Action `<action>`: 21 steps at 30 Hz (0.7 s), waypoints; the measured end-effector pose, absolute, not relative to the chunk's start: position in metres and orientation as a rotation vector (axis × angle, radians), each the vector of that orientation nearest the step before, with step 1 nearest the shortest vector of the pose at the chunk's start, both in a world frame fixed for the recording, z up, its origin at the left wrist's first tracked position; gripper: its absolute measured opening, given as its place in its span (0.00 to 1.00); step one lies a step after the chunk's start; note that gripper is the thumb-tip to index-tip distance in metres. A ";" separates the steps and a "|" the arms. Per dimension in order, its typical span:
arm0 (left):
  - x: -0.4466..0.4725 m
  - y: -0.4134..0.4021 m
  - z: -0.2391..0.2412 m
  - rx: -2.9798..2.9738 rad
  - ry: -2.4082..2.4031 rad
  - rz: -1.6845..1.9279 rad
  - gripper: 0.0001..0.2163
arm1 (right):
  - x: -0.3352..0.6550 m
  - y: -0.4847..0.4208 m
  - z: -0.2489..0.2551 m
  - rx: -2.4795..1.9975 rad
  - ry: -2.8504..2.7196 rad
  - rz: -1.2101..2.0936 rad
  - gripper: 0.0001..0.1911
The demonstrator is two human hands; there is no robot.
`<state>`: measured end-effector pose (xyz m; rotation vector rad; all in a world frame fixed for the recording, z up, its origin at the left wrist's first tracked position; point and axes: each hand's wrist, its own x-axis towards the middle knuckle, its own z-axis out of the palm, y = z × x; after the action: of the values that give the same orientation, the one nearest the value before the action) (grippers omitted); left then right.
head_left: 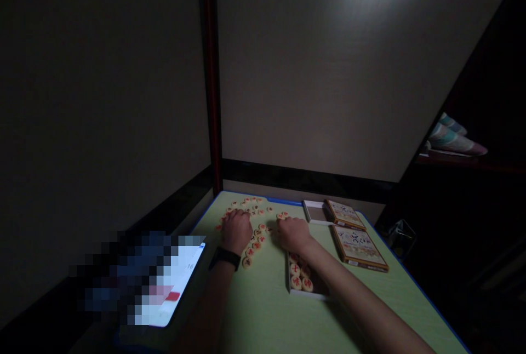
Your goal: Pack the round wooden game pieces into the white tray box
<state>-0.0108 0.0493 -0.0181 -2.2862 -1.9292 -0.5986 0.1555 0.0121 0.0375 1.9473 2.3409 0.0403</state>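
Round Chinese chess pieces [256, 245] with red or dark characters lie loose over the left half of the table. My left hand [237, 232], a dark band on its wrist, is among them with curled fingers; its fingertips are hidden, and I cannot make out what they hold. To the right, my right hand [294, 235] is closed, with two red-marked pieces [281, 215] right at its far side. Whether it grips any piece is hidden. Beneath my right wrist stands an open white box [309, 294] with several pieces in it, partly covered by my forearm.
Two printed cardboard boxes [360, 246] lie on the right of the green table [255, 310], near a white tray [317, 212]. A lit screen [184, 274], partly pixelated, lies at the left edge. Walls [308, 80] close off the back and left.
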 end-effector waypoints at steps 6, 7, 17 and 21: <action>-0.012 0.049 -0.011 -2.273 -1.923 -0.654 0.17 | 0.162 0.015 0.033 1.921 2.412 -0.011 0.21; -0.012 0.049 -0.011 -2.263 -1.935 -0.667 0.16 | 0.163 0.016 0.033 1.920 2.427 -0.017 0.21; -0.016 0.053 0.001 -2.090 -2.252 -0.977 0.15 | 0.144 0.028 0.034 1.523 2.847 -0.150 0.14; -0.017 0.054 0.005 -2.059 -2.338 -1.108 0.15 | 0.126 0.035 0.025 1.357 2.927 -0.126 0.15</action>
<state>-0.0173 0.0545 0.0054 -2.0591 -2.3375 -1.1080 0.1263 0.0350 0.0246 1.3574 2.9275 -0.1261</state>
